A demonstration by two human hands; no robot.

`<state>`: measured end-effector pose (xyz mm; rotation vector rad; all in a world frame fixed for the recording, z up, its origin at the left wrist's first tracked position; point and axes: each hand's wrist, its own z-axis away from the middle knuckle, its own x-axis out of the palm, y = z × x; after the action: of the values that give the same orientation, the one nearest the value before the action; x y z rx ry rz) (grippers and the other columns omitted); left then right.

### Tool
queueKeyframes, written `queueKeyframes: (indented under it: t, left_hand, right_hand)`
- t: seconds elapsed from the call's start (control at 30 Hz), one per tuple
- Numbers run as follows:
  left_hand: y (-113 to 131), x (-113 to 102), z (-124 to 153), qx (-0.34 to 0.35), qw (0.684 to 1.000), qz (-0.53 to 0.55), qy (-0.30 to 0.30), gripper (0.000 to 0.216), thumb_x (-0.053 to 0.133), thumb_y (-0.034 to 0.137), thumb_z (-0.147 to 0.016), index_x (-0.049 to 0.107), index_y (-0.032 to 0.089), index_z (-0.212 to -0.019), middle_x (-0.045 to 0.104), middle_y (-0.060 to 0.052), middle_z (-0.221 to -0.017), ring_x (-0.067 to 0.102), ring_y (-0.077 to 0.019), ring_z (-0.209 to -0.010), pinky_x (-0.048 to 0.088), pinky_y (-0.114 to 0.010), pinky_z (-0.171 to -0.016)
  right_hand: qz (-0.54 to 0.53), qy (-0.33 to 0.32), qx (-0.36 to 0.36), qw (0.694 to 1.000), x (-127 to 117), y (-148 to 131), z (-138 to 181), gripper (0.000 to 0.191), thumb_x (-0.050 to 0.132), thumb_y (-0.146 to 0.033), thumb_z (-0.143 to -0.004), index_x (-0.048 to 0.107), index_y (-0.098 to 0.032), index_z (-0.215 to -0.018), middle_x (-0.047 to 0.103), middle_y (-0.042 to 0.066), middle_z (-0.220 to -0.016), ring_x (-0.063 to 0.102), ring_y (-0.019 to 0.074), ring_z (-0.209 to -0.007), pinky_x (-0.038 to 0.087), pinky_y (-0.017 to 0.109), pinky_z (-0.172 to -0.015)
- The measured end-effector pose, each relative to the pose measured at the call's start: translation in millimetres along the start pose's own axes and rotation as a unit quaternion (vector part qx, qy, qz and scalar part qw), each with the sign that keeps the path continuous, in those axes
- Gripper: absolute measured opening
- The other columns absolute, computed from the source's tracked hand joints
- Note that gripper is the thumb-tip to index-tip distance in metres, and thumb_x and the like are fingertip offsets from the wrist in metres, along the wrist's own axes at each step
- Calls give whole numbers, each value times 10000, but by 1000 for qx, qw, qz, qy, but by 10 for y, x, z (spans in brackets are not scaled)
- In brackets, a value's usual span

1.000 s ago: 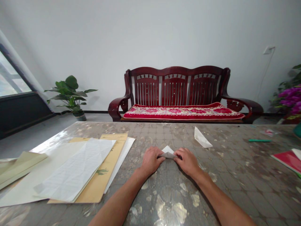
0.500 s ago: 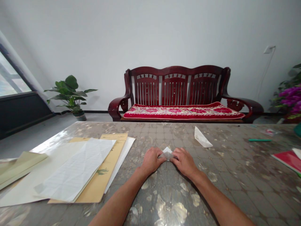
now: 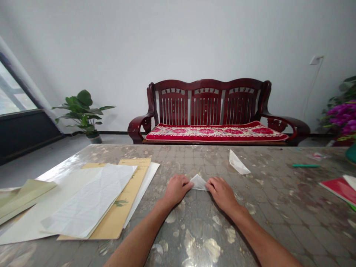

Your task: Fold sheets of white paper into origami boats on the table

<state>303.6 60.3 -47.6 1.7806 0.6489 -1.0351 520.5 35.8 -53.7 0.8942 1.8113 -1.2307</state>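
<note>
A small white folded paper (image 3: 198,183), triangular with its point away from me, lies on the patterned table (image 3: 194,222). My left hand (image 3: 178,188) pinches its left corner between thumb and fingers. On the other side, my right hand (image 3: 219,188) grips the right corner in the same way. Both hands rest low over the tabletop, with the paper's middle showing between them. Beyond my right hand lies a second white folded paper piece (image 3: 238,163), long and pointed.
At the left are creased white sheets (image 3: 94,200), a tan pad (image 3: 111,226) and an olive paper (image 3: 26,196). A green pen (image 3: 306,165) and a red booklet (image 3: 340,189) lie at the right. Behind the table stands a wooden bench (image 3: 207,107).
My hands have moved slightly apart. The paper between them now shows as a wider, flatter triangle, where before it had a raised diamond-like middle.
</note>
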Motion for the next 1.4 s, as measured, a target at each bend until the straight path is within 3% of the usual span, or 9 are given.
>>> queueKeyframes:
  t: [0.43, 0.73, 1.4]
  left_hand:
    - [-79, -21, 55, -104, 993, -35, 44, 227, 608, 370, -857, 694, 215, -715, 673, -21, -871, 568, -201, -884, 379, -312, -821]
    - [-17, -36, 103, -102, 993, -50, 46, 178, 607, 320, -854, 665, 201, -735, 629, -42, -954, 534, -223, -973, 373, -344, -897]
    - [83, -73, 114, -102, 988, -116, 17, 195, 538, 322, -905, 632, 195, -790, 600, -82, -1037, 516, -256, -1021, 380, -359, -868]
  right_hand:
    - [64, 6, 28, 998, 41, 1, -59, 214, 548, -312, -924, 593, -224, -734, 664, 23, -821, 533, 192, -797, 295, 300, -692]
    - [69, 0, 43, 997, 14, -40, -68, 199, 578, -297, -893, 579, -217, -710, 658, 24, -800, 529, 188, -782, 281, 297, -673]
    - [80, 3, 63, 995, 1, -45, -79, 199, 588, -317, -860, 549, -218, -692, 637, 24, -792, 534, 182, -772, 270, 294, -650]
